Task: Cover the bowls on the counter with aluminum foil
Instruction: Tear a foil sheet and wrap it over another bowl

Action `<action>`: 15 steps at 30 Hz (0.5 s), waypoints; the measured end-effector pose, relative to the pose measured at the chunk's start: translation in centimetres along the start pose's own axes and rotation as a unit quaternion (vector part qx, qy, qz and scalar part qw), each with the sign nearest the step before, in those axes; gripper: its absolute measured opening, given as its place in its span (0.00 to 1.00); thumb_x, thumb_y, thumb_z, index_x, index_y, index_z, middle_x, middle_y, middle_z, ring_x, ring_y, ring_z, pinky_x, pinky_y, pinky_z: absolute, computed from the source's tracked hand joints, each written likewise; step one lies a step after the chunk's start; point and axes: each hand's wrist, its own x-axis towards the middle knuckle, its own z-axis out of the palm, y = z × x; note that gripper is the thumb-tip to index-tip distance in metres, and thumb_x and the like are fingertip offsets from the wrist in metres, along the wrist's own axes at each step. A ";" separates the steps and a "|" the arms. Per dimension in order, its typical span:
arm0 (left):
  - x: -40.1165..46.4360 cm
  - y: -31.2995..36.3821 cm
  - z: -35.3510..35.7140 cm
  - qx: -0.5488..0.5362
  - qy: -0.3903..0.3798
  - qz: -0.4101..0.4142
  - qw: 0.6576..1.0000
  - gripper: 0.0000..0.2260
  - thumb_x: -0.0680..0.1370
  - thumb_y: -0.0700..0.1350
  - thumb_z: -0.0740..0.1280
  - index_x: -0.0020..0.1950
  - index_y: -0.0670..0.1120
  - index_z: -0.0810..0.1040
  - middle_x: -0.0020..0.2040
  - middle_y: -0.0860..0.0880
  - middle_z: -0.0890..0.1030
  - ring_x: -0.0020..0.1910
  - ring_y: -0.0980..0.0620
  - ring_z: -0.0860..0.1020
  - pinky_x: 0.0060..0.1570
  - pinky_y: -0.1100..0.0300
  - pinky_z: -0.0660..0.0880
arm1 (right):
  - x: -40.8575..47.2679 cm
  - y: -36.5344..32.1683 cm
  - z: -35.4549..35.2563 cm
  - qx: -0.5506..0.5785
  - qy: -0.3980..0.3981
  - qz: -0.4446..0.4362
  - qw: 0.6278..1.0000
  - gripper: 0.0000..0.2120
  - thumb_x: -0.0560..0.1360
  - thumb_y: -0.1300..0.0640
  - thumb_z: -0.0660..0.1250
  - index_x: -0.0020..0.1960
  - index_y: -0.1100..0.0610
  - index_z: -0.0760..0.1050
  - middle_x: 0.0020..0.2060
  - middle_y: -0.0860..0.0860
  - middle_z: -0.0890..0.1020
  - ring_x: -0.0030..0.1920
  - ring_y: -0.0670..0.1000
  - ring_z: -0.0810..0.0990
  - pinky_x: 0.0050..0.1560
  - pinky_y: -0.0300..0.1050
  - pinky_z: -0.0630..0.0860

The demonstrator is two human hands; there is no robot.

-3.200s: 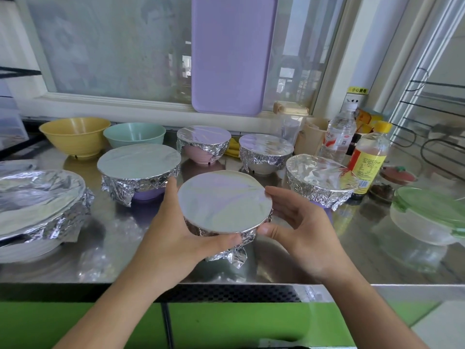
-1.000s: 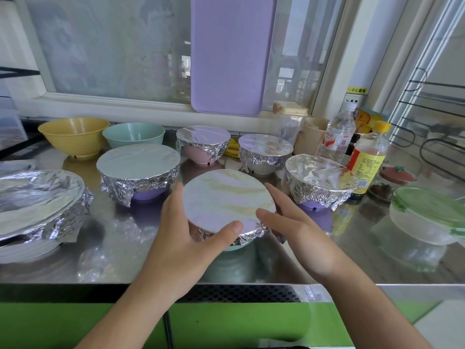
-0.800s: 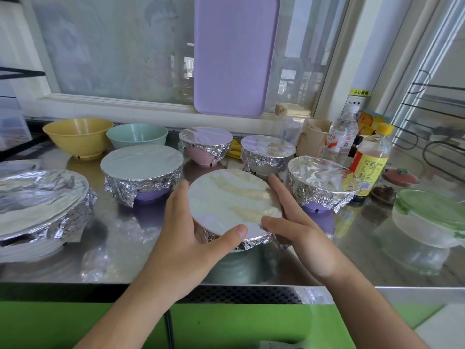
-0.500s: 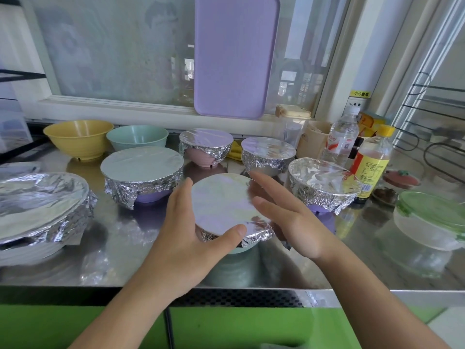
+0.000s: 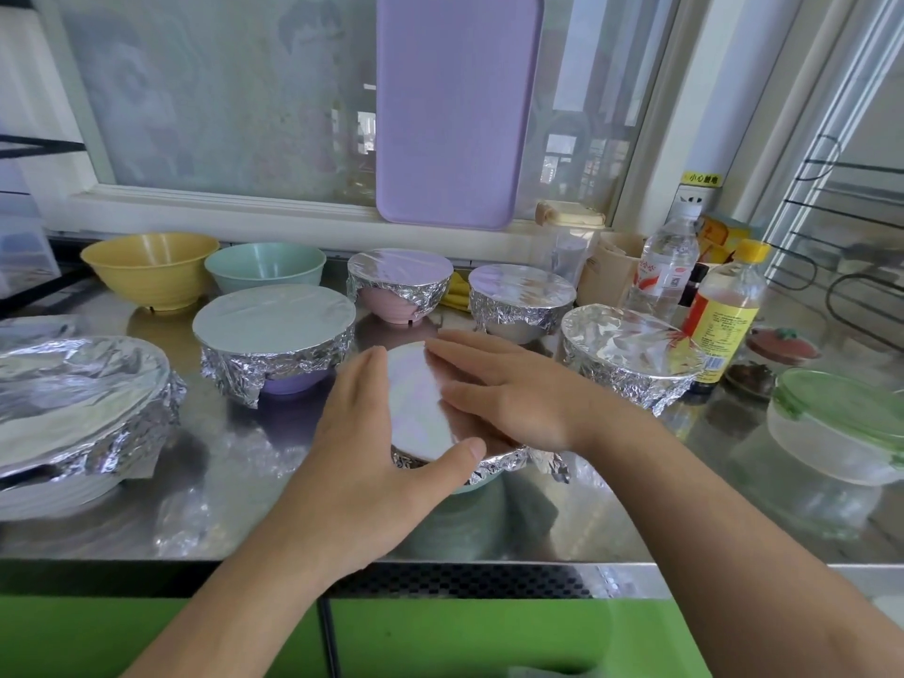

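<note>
Two hands work on one foil bowl (image 5: 420,408) near the front edge of the bench (image 5: 244,506). The left hand (image 5: 372,462) cups its left rim, thumb curled along the front. The right hand (image 5: 513,398) lies flat on the foil top, fingers straight. Six bowls wear foil. Two bowls have none: a yellow bowl (image 5: 149,269) and a green bowl (image 5: 264,266) at the back left. Two bottles (image 5: 724,315) stand at the back right; their labels are too small to read.
</note>
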 end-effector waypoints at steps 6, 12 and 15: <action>-0.1 -0.1 -0.3 -0.001 -0.018 -0.010 1.000 0.60 0.63 0.79 0.64 0.85 0.55 0.40 0.79 0.72 0.42 0.81 0.64 0.52 0.79 0.56 0.58 | -1.2 1.5 0.6 0.171 0.023 0.010 0.985 0.17 0.81 0.45 0.68 0.67 0.51 0.74 0.59 0.47 0.78 0.60 0.49 0.76 0.69 0.49 0.72; -0.3 -0.3 0.1 -0.018 0.006 -0.006 1.000 0.57 0.66 0.77 0.67 0.85 0.55 0.42 0.79 0.71 0.45 0.79 0.68 0.52 0.73 0.62 0.57 | -3.3 3.8 1.6 0.344 0.000 0.011 0.939 0.32 0.77 0.45 0.73 0.78 0.41 0.65 0.75 0.37 0.69 0.74 0.38 0.71 0.72 0.48 0.75; -0.5 -0.2 0.6 -0.025 0.020 0.000 0.999 0.50 0.72 0.69 0.69 0.84 0.54 0.46 0.76 0.70 0.51 0.73 0.75 0.54 0.72 0.63 0.58 | -4.1 4.7 1.8 0.363 -0.008 0.030 0.931 0.44 0.76 0.42 0.74 0.85 0.41 0.54 0.80 0.33 0.62 0.77 0.31 0.61 0.80 0.45 0.62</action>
